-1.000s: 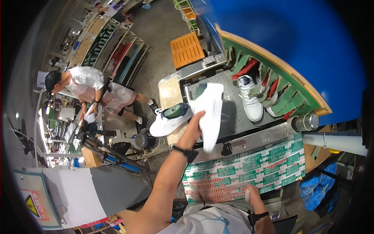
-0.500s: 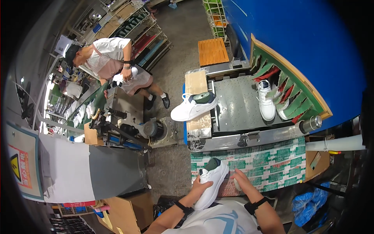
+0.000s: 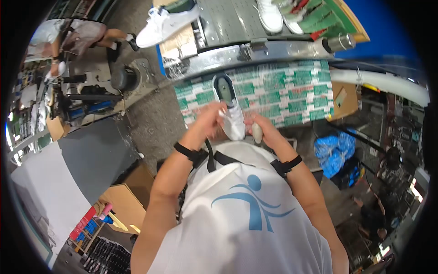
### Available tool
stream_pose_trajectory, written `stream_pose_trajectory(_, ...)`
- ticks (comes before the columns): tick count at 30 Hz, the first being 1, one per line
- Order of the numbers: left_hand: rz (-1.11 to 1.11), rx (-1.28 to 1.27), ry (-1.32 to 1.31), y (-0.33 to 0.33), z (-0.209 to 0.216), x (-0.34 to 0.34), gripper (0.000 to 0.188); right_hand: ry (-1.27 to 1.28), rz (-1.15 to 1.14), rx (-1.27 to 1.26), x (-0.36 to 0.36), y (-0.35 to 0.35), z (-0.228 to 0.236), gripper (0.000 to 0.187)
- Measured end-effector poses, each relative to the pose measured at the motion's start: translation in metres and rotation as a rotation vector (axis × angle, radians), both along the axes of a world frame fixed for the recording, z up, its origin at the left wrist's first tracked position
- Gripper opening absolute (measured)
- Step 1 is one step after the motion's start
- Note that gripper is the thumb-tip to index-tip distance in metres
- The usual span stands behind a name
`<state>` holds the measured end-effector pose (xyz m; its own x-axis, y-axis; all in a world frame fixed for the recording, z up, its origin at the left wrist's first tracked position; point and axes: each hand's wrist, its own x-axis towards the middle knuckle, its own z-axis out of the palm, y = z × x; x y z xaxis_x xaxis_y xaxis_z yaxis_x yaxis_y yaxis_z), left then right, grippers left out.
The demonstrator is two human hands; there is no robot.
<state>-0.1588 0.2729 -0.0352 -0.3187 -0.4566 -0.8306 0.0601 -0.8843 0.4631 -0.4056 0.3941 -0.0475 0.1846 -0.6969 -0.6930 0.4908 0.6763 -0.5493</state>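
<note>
A white sneaker point(image 3: 236, 119) with a dark green lining is in front of my body, toe toward me and opening facing up. My left hand point(image 3: 206, 120) is closed on its left side, by the laces; those fingers are slightly blurred. On the other side, my right hand point(image 3: 271, 133) holds a small beige oval piece point(image 3: 258, 133), its fingertips close to the sneaker's side. Whether those fingertips touch the sneaker I cannot tell. Below both hands is the front of my white shirt.
Ahead lies a worktop point(image 3: 292, 86) covered in green-and-white printed sheet. Beyond it runs a conveyor's metal edge point(image 3: 269, 51), with a white sneaker point(image 3: 166, 28) at its left end and another point(image 3: 270, 17) near green strips. A blue plastic bag point(image 3: 335, 150) lies right; a co-worker point(image 3: 84, 39) stands far left.
The view has tilted downward. The sneaker has turned from a slanted side view to opening up with its toe toward me. My right hand has come closer to its side.
</note>
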Motion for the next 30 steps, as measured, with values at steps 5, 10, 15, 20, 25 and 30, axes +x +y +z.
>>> stream_pose_trajectory(5, 0.149, -0.531, 0.649, -0.077, 0.092, -0.025, 0.047, 0.528, 0.217, -0.246, 0.019, 0.042, 0.038, 0.07)
stream_pose_trajectory(10, -0.827, -0.937, -0.418, -0.08, 0.028, -0.021, 0.111, 1.252, 0.582, -0.952, 0.056, 0.013, 0.042, 0.092)
stream_pose_trajectory(15, -0.99, -1.123, -0.51, -0.054, -0.018, -0.005, 0.12, 1.492, 0.843, -0.987, 0.069, 0.008, 0.01, 0.095)
stream_pose_trajectory(20, -1.028, -1.237, -0.639, -0.055, -0.022, -0.01, 0.113, 1.249, 0.634, -0.746, 0.095, 0.0, 0.011, 0.09)
stream_pose_trajectory(25, -0.995, -1.239, -0.619, -0.058, -0.023, -0.007, 0.114, 0.477, 0.603, -0.464, 0.087, 0.029, 0.054, 0.078)
stream_pose_trajectory(30, -1.103, -1.108, -0.613, -0.06, -0.006, -0.018, 0.121, 0.671, 0.777, -0.441, 0.029, 0.038, 0.06, 0.083)
